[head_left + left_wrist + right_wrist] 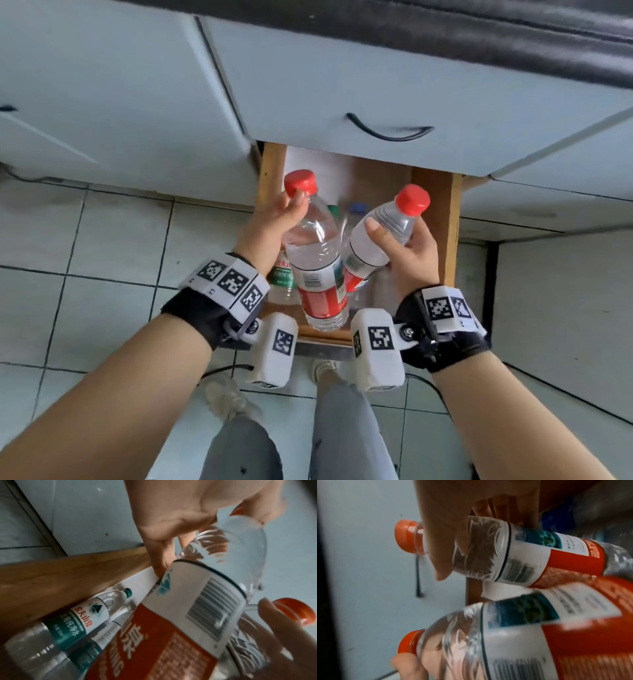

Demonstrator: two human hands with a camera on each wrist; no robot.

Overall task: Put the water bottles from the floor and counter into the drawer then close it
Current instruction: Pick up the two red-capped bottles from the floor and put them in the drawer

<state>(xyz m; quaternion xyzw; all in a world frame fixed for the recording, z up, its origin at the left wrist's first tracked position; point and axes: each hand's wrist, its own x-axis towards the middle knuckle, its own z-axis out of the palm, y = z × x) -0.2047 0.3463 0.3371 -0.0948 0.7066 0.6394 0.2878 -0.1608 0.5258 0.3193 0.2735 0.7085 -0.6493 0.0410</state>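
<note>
Both hands hover over the open wooden drawer point(442, 219). My left hand point(274, 222) grips the neck and shoulder of a large red-capped water bottle point(317, 263), held tilted with its base toward me. My right hand point(411, 250) grips a smaller red-capped bottle point(378, 236) around its upper body, slanted, its base touching the large bottle. In the left wrist view the left hand point(171, 517) holds the large bottle point(188, 615). The right wrist view has the right hand point(453, 513) curled round the smaller bottle point(530, 557). Inside the drawer lie a green-labelled bottle point(89, 609) and a blue-capped bottle point(356, 209).
Just above the open drawer is a pale blue drawer front with a black handle point(387, 132), under a dark counter edge point(445, 37). Pale cabinet doors point(102, 102) flank it. My legs and shoes point(229, 397) stand on the tiled floor point(85, 308), where a black cable trails.
</note>
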